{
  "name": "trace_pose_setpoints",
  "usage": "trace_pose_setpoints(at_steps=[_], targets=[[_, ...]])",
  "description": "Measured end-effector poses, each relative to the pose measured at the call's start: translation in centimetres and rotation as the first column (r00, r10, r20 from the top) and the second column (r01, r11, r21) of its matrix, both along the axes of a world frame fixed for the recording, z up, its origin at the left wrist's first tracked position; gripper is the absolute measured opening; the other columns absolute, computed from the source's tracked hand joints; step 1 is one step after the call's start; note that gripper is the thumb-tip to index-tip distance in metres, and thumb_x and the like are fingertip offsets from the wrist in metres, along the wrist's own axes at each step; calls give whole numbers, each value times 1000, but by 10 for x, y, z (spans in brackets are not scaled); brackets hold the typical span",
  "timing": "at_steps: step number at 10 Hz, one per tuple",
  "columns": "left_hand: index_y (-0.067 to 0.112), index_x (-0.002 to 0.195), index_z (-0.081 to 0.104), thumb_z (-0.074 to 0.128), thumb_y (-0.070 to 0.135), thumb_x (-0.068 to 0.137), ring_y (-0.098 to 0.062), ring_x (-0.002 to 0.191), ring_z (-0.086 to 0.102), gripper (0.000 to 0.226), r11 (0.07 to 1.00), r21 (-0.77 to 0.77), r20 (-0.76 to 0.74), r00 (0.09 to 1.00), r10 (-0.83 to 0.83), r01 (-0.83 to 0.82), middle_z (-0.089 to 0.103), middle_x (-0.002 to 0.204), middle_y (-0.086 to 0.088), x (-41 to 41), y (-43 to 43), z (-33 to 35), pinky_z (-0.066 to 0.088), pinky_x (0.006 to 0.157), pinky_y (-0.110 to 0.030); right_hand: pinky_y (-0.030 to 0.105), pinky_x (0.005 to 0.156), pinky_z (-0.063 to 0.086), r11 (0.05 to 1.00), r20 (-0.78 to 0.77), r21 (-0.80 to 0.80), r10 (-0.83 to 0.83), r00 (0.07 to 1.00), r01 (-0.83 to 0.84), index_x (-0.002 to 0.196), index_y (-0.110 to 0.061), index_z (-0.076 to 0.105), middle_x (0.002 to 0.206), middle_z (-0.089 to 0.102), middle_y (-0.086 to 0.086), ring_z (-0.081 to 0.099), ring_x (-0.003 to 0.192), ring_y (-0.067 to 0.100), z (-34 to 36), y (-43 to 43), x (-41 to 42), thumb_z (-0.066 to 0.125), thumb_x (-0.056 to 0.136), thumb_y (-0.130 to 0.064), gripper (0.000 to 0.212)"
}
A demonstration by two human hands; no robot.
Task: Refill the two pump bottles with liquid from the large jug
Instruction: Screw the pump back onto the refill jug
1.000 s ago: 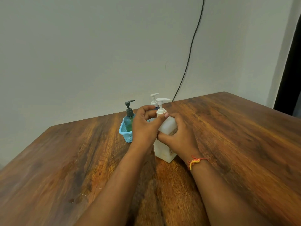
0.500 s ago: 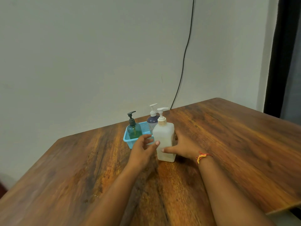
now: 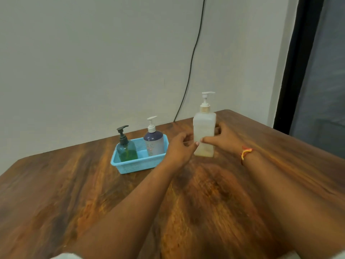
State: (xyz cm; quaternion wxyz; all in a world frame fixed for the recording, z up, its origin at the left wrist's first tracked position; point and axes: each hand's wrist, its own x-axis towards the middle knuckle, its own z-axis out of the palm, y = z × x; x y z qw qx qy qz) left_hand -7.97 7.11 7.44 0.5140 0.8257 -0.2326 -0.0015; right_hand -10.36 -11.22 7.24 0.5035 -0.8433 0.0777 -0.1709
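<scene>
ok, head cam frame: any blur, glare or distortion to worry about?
Head view: motion blur smears both forearms and the near table grain; left hand and right hand soft-edged at the white pump bottle; the dark-pump bottle in the blue basket reads sharper. Head view light is soft and even, no glare; wide-angle lean on the dark frame at right.

A first bottle (image 3: 126, 149) is being kept left of a second bottle (image 3: 154, 143) in a basket (image 3: 134, 168); a third bottle (image 3: 204, 128) is being held right of it.

Blue basket (image 3: 134, 166) on wooden table (image 3: 56, 193); black cable (image 3: 192, 58) down wall (image 3: 93, 62).
</scene>
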Motion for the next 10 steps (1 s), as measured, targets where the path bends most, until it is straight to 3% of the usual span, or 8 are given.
trace_pose_setpoints(at_steps=[1, 3, 5, 7, 8, 9, 10], targets=[[17, 137, 55, 67, 21, 96, -8, 111, 59, 43, 1000, -2, -46, 999, 1, -1, 63, 127, 5, 40, -44, -2, 47, 85, -18, 42, 94, 55, 994, -12, -36, -103, 995, 102, 120, -23, 51, 118, 65, 2, 63, 108, 23, 2, -40, 46, 87, 77, -28, 56], [12, 143, 48, 71, 23, 93, -21, 123, 57, 56, 994, 97, -94, 994, 62, -52, 58, 140, -5, 110, -96, -8, 50, 98, -32, 48, 102, 53, 980, -28, -8, -198, 980, 198, 136, -20, 49, 133, 62, 5, 60, 120, 27, -11, -88, 125, 91, 73, -26, 76], [13, 146, 42, 74, 25, 90, -25, 130, 54, 66, 963, 264, -167, 980, 108, -61, 53, 145, -8, 155, -127, -15, 50, 104, -38, 37, 99, 49, 967, -84, 40, -246, 966, 250, 141, -20, 47, 135, 61, 2, 58, 121, 22, -21, -109, 168, 92, 72, -27, 82], [15, 146, 42, 75, 25, 89, -23, 127, 56, 68, 921, 382, -210, 963, 171, -80, 53, 144, -5, 170, -143, -9, 54, 97, -34, 43, 106, 48, 977, -203, 19, -203, 958, 211, 143, -19, 42, 139, 57, 4, 55, 128, 26, -13, -124, 184, 92, 72, -28, 88], [16, 143, 43, 74, 25, 90, -17, 115, 58, 63, 916, 397, -251, 953, 172, -60, 56, 138, -3, 170, -150, -1, 51, 80, -21, 44, 112, 44, 980, -263, -2, -191, 946, 198, 147, -19, 38, 145, 53, 6, 51, 133, 26, -13, -128, 185, 92, 73, -31, 93], [18, 139, 46, 73, 24, 90, -10, 103, 54, 57, 906, 424, -295, 942, 161, -22, 58, 133, -2, 166, -162, 10, 50, 77, -21, 42, 118, 37, 980, -354, -19, -192, 916, 198, 153, -20, 31, 153, 47, 4, 46, 140, 25, -8, -131, 183, 91, 72, -40, 103], [18, 141, 45, 74, 20, 88, -14, 107, 57, 61, 908, 419, -322, 934, 153, -4, 57, 134, -1, 159, -166, 12, 55, 85, -28, 45, 119, 36, 982, -384, -31, -181, 905, 184, 153, -20, 30, 154, 46, 5, 45, 142, 27, -8, -133, 181, 92, 69, -44, 108]])
